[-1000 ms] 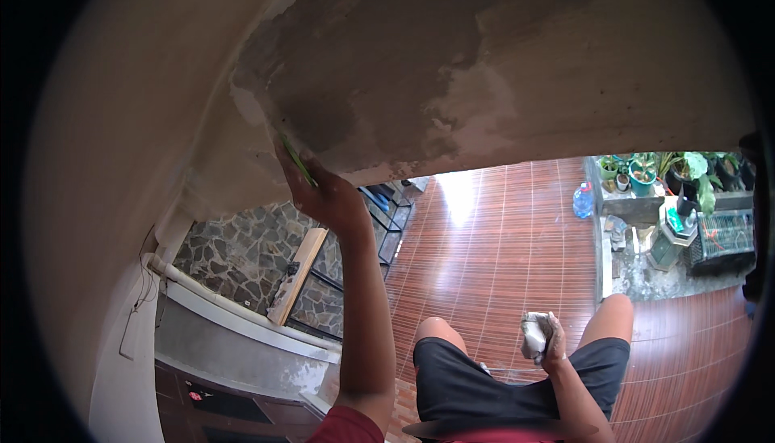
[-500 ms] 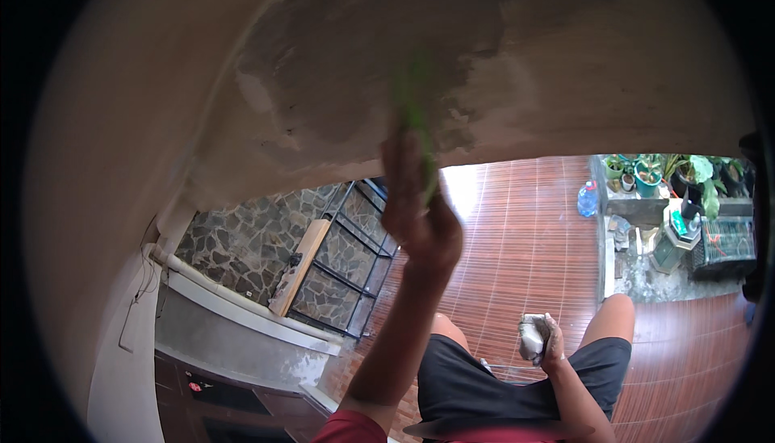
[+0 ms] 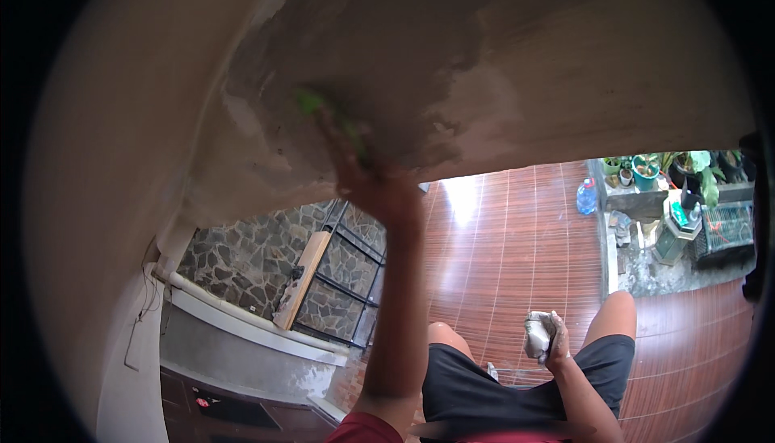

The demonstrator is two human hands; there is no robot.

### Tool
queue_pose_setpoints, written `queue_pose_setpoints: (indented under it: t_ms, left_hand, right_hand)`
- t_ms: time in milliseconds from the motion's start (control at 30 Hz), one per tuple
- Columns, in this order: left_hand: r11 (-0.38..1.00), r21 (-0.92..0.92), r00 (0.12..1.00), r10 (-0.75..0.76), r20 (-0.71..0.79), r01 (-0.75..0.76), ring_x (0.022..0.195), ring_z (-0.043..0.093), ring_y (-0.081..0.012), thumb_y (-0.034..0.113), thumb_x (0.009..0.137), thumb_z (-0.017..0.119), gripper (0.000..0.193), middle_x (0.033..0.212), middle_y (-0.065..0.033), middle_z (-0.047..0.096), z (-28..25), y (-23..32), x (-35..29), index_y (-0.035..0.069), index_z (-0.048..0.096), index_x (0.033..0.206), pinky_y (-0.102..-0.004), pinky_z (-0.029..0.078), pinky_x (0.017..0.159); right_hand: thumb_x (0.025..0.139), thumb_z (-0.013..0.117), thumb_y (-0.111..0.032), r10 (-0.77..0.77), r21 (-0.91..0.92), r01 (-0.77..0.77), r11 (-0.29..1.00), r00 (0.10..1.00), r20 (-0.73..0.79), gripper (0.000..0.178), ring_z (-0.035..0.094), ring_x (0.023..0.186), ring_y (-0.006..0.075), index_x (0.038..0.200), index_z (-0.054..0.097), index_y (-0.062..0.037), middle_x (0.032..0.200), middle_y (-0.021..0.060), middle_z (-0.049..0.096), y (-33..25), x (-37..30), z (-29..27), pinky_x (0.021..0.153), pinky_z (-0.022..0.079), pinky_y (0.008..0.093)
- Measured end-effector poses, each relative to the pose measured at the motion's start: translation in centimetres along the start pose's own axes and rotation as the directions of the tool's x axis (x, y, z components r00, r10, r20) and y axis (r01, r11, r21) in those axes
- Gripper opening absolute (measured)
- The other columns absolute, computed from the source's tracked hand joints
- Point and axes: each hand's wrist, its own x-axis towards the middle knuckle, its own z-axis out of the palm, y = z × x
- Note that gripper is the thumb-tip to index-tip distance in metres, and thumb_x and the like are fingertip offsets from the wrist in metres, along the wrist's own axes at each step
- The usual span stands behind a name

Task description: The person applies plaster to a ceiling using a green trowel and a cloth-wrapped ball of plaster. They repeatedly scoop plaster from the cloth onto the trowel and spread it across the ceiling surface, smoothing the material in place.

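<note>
Overhead, my left hand (image 3: 371,177) is raised to the ceiling (image 3: 565,72) and holds a green hand tool (image 3: 309,102), smeared by motion, its exact kind unclear. The tool lies against or close to a dark, damp-looking patch of plaster (image 3: 379,39) with ragged edges. Down over my lap, my right hand (image 3: 559,341) is curled around a pale, whitish-grey lump (image 3: 537,336) that looks like filler; whether a container is under it I cannot tell. Whitish smears show on that hand's fingers.
A wall (image 3: 121,120) meets the ceiling at the left. Below stand a black metal frame (image 3: 347,282) and a wooden plank (image 3: 303,277) by a stone-patterned surface. Potted plants (image 3: 646,170), a blue water bottle (image 3: 587,197) and a wire cage (image 3: 726,227) are at the right, beside reddish striped flooring (image 3: 517,233).
My left hand has swept leftward across the ceiling with the green tool, which now tilts to the left. My right hand still holds the pale lump, almost in the same place.
</note>
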Motion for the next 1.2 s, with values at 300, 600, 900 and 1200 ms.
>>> queue_pose_setpoints:
  t_ms: [300, 600, 900, 1200]
  left_hand:
    - [0.934, -0.311, 0.950, 0.244, 0.196, -0.176, 0.130, 0.048, -0.0381, 0.006, 0.099, 0.046, 0.034, 0.140, -0.0240, 0.048, -3.2, 2.6, -4.6, 0.000, 0.051, 0.132, -0.0492, 0.041, 0.107]
    - [0.997, 0.007, 0.996, -0.082, -0.045, 0.082, 0.117, 0.059, -0.0369, 0.025, 0.102, 0.044, 0.050, 0.135, -0.0289, 0.050, -3.9, -3.6, 2.9, -0.005, 0.039, 0.142, -0.0432, 0.046, 0.100]
    - [0.955, -0.040, 0.949, 0.297, 0.102, -0.295, 0.106, 0.064, -0.0339, 0.029, 0.100, 0.050, 0.049, 0.128, -0.0263, 0.057, 1.0, 1.8, -2.5, -0.006, 0.050, 0.134, -0.0419, 0.049, 0.088]
    - [0.995, -0.043, 0.989, -0.098, -0.112, 0.094, 0.114, 0.061, -0.0274, 0.016, 0.100, 0.047, 0.043, 0.130, -0.0270, 0.056, -5.3, -0.3, -1.1, -0.006, 0.045, 0.138, -0.0396, 0.053, 0.090]
  right_hand:
    - [0.099, 0.043, -0.041, 0.028, -0.095, -0.028, 0.995, 1.000, -0.002, 0.047, 0.065, 0.076, 0.0214, 0.107, 0.063, 0.0012, 0.092, 0.0111, 0.068, 0.2, 0.1, -1.2, 0.068, 0.054, 0.0335]
    - [0.098, 0.041, -0.043, -0.022, -0.088, 0.019, 0.996, 0.999, -0.037, 0.049, 0.065, 0.075, 0.0211, 0.106, 0.064, -0.0004, 0.091, 0.0109, 0.068, 0.0, -0.6, -0.4, 0.066, 0.053, 0.0332]
    - [0.097, 0.042, -0.045, 0.011, -0.015, -0.012, 1.000, 1.000, -0.026, 0.049, 0.065, 0.075, 0.0211, 0.108, 0.063, -0.0020, 0.091, 0.0094, 0.068, 0.0, 0.4, -0.7, 0.066, 0.053, 0.0331]
    - [0.097, 0.046, -0.038, -0.019, -0.072, 0.014, 0.997, 0.998, -0.064, 0.043, 0.065, 0.074, 0.0212, 0.105, 0.063, 0.0002, 0.090, 0.0113, 0.068, 0.1, 0.2, -1.3, 0.065, 0.054, 0.0330]
